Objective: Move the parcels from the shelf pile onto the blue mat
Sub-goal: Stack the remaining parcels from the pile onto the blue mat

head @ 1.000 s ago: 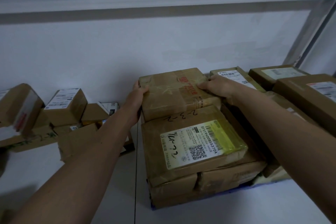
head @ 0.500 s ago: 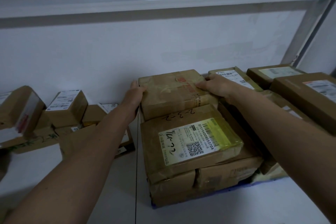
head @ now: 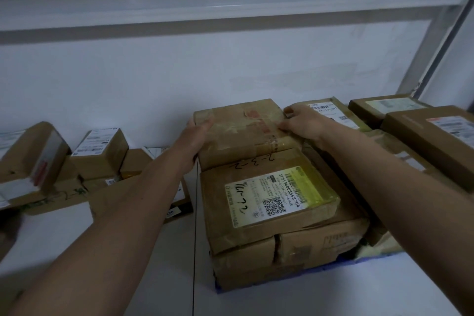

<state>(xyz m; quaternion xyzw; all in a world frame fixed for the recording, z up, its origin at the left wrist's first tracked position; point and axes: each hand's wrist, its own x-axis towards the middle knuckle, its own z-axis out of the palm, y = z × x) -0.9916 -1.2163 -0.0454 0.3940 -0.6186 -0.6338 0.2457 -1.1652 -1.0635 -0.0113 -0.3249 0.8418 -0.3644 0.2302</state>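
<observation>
Left hand (head: pixel 195 136) and right hand (head: pixel 300 124) gripping taped parcel (head: pixel 243 131) at far end of stack on blue mat (head: pixel 372 259). Risk: glossy tape slipping, stack beneath toppling.

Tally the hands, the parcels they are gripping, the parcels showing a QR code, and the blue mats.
Hands: 2, the left hand and the right hand
Gripped parcel: 1, held by both hands
QR-code parcel: 1
Blue mat: 1, only its edge shows
Total: 5
</observation>
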